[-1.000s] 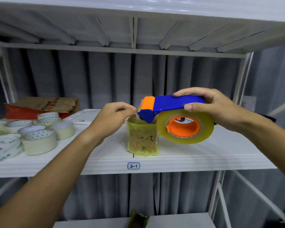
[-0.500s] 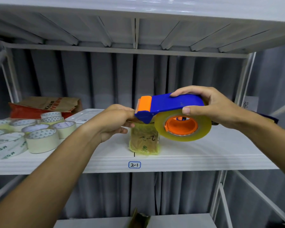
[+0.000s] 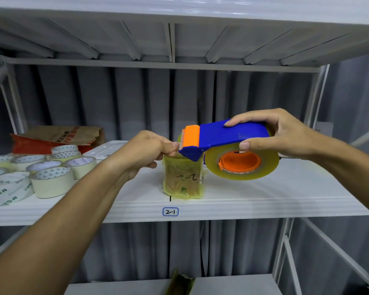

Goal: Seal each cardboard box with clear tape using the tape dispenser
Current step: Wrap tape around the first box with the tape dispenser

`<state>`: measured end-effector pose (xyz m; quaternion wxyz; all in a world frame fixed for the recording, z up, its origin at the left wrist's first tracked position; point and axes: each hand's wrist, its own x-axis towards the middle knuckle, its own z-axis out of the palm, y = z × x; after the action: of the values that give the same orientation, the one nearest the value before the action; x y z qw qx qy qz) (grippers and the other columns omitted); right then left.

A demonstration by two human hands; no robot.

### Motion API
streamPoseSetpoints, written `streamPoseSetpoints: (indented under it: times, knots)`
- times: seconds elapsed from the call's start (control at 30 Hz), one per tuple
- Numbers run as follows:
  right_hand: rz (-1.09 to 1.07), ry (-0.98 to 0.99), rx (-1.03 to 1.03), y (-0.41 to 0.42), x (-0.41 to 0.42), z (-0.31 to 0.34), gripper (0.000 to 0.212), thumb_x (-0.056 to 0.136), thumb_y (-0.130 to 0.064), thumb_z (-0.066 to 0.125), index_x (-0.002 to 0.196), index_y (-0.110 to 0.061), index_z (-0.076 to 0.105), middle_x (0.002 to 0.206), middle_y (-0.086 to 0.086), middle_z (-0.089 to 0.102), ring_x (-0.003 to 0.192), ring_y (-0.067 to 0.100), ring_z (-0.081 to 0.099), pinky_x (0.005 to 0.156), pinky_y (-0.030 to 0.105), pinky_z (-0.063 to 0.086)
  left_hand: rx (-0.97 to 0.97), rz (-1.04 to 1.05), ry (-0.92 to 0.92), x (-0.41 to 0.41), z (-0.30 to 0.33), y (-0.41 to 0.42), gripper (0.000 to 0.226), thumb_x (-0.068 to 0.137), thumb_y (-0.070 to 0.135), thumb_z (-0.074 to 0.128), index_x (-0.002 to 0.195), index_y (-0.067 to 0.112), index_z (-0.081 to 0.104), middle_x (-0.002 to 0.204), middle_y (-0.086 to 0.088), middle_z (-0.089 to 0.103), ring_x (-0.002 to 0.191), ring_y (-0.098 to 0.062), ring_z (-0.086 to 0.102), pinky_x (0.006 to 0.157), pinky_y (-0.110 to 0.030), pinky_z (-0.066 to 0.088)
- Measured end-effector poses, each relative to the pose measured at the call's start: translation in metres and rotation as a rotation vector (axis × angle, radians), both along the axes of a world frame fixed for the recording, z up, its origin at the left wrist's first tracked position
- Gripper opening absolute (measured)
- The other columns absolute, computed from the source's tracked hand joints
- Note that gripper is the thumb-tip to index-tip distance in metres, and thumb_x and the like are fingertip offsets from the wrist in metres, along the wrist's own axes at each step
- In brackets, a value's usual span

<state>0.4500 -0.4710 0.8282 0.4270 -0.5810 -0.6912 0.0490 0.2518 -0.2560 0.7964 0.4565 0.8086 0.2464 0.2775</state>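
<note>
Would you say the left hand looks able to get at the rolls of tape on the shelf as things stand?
Probably yes: the rolls of tape lie uncovered just left of the left hand, but its fingers pinch something at the tape dispenser mouth.

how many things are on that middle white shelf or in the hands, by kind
Loose rolls of pale tape at the shelf's left: at least 8, some cut off by the frame edge
Small cardboard box wrapped in yellowish clear tape: 1
Blue and orange tape dispenser with its clear roll, held in the right hand: 1
Brown and red paper bag: 1
White tray: 1
Total: at least 12
</note>
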Motion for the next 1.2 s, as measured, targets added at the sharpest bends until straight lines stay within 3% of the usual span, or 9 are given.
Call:
streamPoseSetpoints:
  times: [0.07,0.17,0.33,0.4,0.57,0.67,0.77,0.87,1.2]
  knots:
    - [-0.002,0.008,-0.013,-0.005,0.006,-0.001,0.042,0.071,-0.036,0.077,0.110,-0.049,0.068,0.116,-0.024,0.066,0.108,0.012,0.066,0.070,0.019,0.057,0.011,0.020,-0.009,0.000,-0.003,0.003,0.035,0.092,0.022,0.070,0.057,0.018,0.072,0.083,0.014,0.073,0.078,-0.017,0.047,0.069,-0.029,0.043]
    - [-0.007,0.008,-0.055,-0.008,0.012,-0.005,0.044,0.069,-0.037,0.077,0.110,-0.050,0.068,0.115,-0.027,0.065,0.108,0.010,0.066,0.069,0.020,0.058,0.064,0.064,0.005,0.005,-0.010,0.004,0.036,0.092,0.023,0.070,0.057,0.018,0.071,0.070,0.018,0.070,0.076,-0.013,0.051,0.067,-0.029,0.043]
    - [-0.020,0.027,-0.033,-0.016,0.025,-0.009,0.040,0.073,-0.034,0.084,0.106,-0.052,0.070,0.112,-0.028,0.066,0.106,0.009,0.067,0.068,0.019,0.058,0.105,0.107,-0.036,0.004,-0.011,0.008,0.029,0.094,0.015,0.067,0.065,0.012,0.068,0.064,0.017,0.067,0.051,0.011,0.055,0.056,-0.013,0.040]
    - [-0.034,0.037,-0.026,-0.019,0.028,-0.008,0.039,0.072,-0.035,0.083,0.103,-0.055,0.071,0.111,-0.028,0.067,0.106,0.009,0.067,0.067,0.019,0.058,0.116,0.147,-0.033,-0.001,-0.014,0.013,0.028,0.094,0.014,0.067,0.066,0.011,0.067,0.067,0.016,0.066,0.046,0.014,0.051,0.058,-0.017,0.038]
    - [-0.053,0.000,-0.055,-0.016,0.032,-0.008,0.042,0.060,-0.058,0.081,0.101,-0.058,0.070,0.111,-0.030,0.066,0.106,0.006,0.066,0.067,0.018,0.058,0.134,0.192,-0.030,0.001,-0.020,0.017,0.026,0.095,0.018,0.066,0.070,0.010,0.070,0.069,0.006,0.065,0.058,0.003,0.052,0.062,-0.022,0.038]
    - [-0.053,0.003,-0.066,-0.017,0.035,-0.004,0.058,0.051,-0.079,0.079,0.104,-0.058,0.069,0.114,-0.027,0.066,0.107,0.009,0.066,0.068,0.024,0.061,0.146,0.192,-0.034,0.003,-0.017,0.020,0.026,0.094,0.019,0.066,0.070,0.010,0.071,0.070,0.006,0.068,0.058,0.007,0.056,0.063,-0.021,0.038]
    - [-0.050,0.014,-0.074,-0.015,0.039,-0.006,0.044,0.060,-0.061,0.083,0.101,-0.060,0.069,0.111,-0.029,0.066,0.106,0.007,0.066,0.066,0.020,0.059,0.142,0.188,-0.039,0.008,-0.017,0.023,0.024,0.093,0.016,0.066,0.072,0.006,0.073,0.088,-0.002,0.075,0.080,0.003,0.061,0.070,-0.016,0.039]
    - [-0.046,0.017,-0.077,-0.009,0.043,-0.014,0.038,0.070,-0.038,0.084,0.101,-0.055,0.071,0.109,-0.028,0.067,0.105,0.008,0.067,0.066,0.018,0.057,0.164,0.213,-0.014,0.010,-0.020,0.023,0.024,0.091,0.019,0.066,0.071,0.007,0.072,0.083,-0.003,0.074,0.087,-0.010,0.062,0.071,-0.021,0.039]
    - [-0.018,0.030,-0.065,0.002,0.050,-0.016,0.036,0.069,-0.041,0.079,0.102,-0.054,0.071,0.111,-0.023,0.069,0.103,0.010,0.069,0.067,0.019,0.057,0.247,0.245,0.090,0.006,-0.018,0.026,0.024,0.089,0.026,0.067,0.073,0.008,0.071,0.084,-0.010,0.075,0.088,-0.029,0.065,0.070,-0.027,0.043]
